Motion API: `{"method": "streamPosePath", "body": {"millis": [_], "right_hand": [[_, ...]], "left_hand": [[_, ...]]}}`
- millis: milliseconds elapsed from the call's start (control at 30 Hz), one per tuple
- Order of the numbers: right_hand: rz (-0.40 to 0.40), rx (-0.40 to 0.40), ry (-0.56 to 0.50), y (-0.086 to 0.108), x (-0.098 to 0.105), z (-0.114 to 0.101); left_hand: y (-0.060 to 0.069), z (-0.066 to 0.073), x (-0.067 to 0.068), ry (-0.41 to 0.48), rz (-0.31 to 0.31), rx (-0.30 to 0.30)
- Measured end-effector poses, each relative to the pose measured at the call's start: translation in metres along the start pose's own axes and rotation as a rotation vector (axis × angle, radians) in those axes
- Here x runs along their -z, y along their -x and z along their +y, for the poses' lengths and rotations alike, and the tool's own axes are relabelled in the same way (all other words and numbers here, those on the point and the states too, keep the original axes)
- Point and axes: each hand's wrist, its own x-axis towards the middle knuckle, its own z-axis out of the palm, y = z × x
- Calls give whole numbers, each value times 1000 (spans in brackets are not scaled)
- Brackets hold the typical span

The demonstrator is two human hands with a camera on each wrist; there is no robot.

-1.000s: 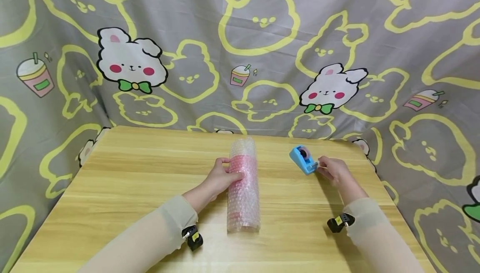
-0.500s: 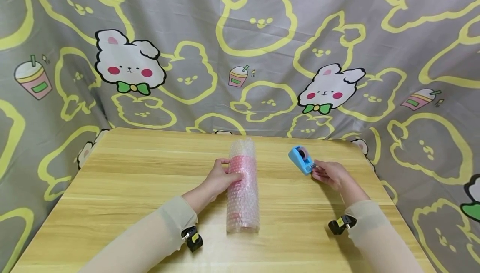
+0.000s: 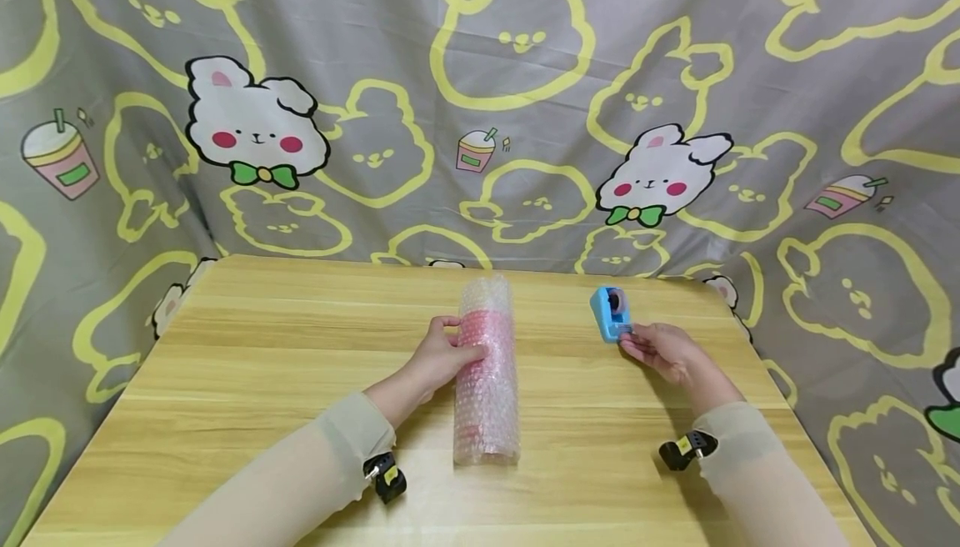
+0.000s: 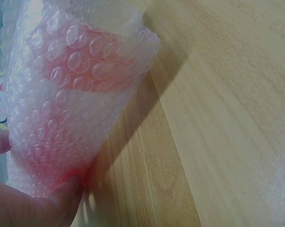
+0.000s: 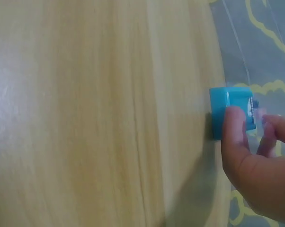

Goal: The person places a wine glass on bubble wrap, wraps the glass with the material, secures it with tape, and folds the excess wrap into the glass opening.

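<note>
**Two-handed hold on a bubble-wrapped cylinder (image 3: 491, 405) and a clear tape strip (image 5: 260, 116)**

The bubble-wrapped cylinder lies lengthwise near the middle of the wood-grain counter (image 3: 300, 313), one end toward the person and the other toward the printed curtain (image 3: 517, 55). Pink shows through the translucent layers; what is inside cannot be identified. The left hand (image 3: 433, 355) grips it from its left side: the thumb lies over the upper surface and the fingers bend against the flank, parted only by the width of the bundle. To the right, well apart from the cylinder and near the counter's far edge, is a blue tape dispenser (image 3: 604, 322) carrying a tape roll (image 3: 618, 301). The right hand (image 3: 663, 351) is at its front; in the right wrist view one digit rests against the body, while the fingertips beyond it, drawn nearly together, appear to pinch the strip beside the serrated cutter (image 5: 251, 111). Whether the dispenser's base sits flat is unclear.

Handling, as judged: the cylinder is probably light, soft outside and inclined to roll or unwrap; a broad, gentle hold at mid-length suits it, since hard squeezing would crush bubbles. The strip is likely thin, flexible and sticky, best taken by its extreme end.
</note>
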Motion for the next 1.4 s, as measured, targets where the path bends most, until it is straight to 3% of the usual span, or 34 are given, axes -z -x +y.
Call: {"method": "streamPosePath", "body": {"millis": [300,567,867,1100,1400], "right_hand": [[92,89,40,0,-12,9],[182,91,68,-1,-21,15],[203,55,28,-1,-23,14],[190,33,-69,1,-19,11],[193,41,39,0,-22,12]], "left_hand": [[0,0,0,6,-8,0],[0,-1,0,7,-12,3],[0,0,0,10,-12,3],[0,1,-1,10,-12,6],[-1,1,0,18,-14,1]]}}
